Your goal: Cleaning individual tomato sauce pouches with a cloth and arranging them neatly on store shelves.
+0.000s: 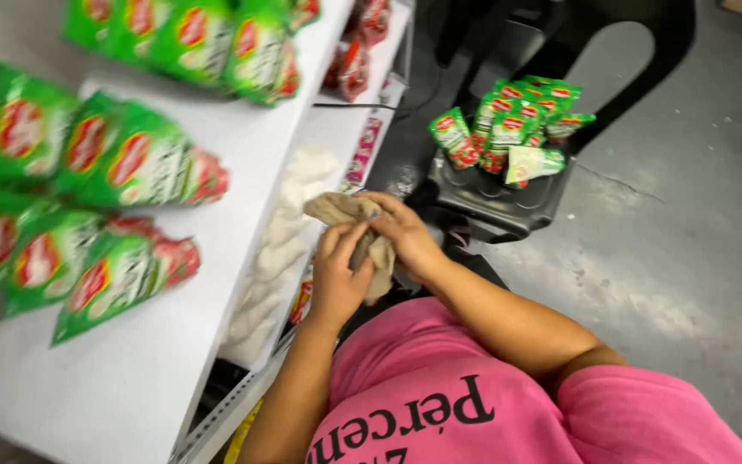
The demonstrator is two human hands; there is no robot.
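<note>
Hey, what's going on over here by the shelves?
A person in a pink shirt is holding a crumpled beige cloth in both hands, the left hand below and the right hand over it. Beside them is a white shelf with green and red snack packets lying on it. More of the same packets are piled on the seat of a black plastic chair standing on the grey floor.

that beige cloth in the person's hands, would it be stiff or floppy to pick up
Probably floppy: the beige cloth is bunched and folded between the left hand and right hand, with a loose end drooping below them. Likely light for its size, since the fingers hold it easily. It looks soft and matte, so hardly slippery or fragile.
</note>
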